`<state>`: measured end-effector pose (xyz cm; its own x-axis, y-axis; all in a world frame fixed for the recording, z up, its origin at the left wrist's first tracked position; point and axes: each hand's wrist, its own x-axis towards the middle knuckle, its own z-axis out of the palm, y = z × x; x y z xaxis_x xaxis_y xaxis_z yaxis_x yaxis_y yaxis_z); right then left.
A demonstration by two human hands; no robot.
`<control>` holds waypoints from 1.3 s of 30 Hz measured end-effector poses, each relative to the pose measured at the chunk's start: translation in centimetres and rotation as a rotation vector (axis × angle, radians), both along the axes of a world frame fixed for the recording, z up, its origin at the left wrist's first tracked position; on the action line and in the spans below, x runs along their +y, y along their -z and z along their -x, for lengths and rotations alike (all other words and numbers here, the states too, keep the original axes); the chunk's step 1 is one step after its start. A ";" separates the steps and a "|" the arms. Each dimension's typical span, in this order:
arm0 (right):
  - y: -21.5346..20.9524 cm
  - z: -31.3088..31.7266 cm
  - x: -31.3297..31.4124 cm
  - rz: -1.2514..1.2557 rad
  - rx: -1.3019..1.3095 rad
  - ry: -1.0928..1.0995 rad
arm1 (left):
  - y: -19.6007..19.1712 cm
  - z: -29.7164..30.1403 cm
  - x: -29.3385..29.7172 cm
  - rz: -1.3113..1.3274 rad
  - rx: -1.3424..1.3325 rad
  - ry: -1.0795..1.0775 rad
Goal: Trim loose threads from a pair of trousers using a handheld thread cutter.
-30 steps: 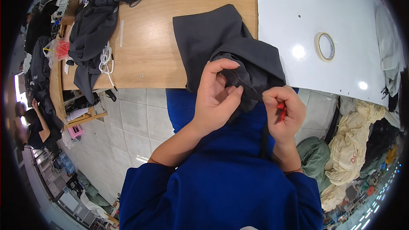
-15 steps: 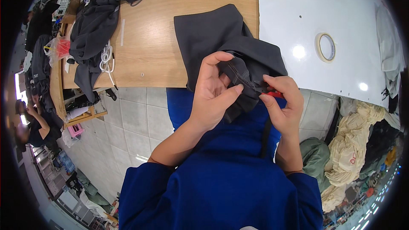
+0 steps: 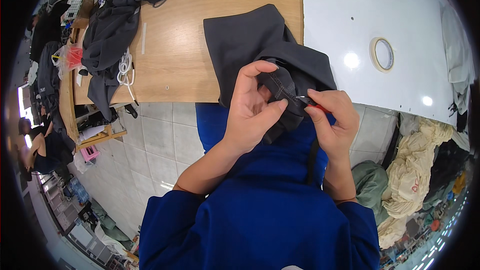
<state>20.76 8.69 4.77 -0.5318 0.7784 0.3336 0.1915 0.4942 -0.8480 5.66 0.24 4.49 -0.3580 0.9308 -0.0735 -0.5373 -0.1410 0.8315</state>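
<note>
Left hand (image 3: 255, 112) pinching a bunched fold of dark grey fabric (image 3: 265, 50), soft matte knit with a stitched seam showing, half draped off the near edge of the wooden surface (image 3: 185, 55) and half lifted up toward the chest. Right hand (image 3: 332, 120) clenched on a small red-handled tool (image 3: 315, 104), tip right against that seam. Farther right, a flat ring of pale tape (image 3: 383, 54) on the glossy white surface (image 3: 360, 15); far left, a limp heap of dark clothes (image 3: 107, 35) with a white cord (image 3: 125, 67).
</note>
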 end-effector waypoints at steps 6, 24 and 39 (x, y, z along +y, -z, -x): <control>0.3 -0.2 -0.4 0.272 0.119 0.056 | -0.2 0.0 0.2 0.029 -0.063 -0.013; 2.5 -1.6 1.4 0.451 0.556 0.074 | 0.1 3.2 -0.1 0.154 -0.021 -0.093; 2.7 -3.2 5.5 0.775 0.276 0.068 | 1.7 6.5 -1.1 0.237 0.123 -0.243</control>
<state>23.97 14.16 2.11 -0.4531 0.8689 -0.1993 -0.0650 -0.2552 -0.9647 -0.84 -0.90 2.76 -0.5861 0.7800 -0.2195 -0.4057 -0.0480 0.9127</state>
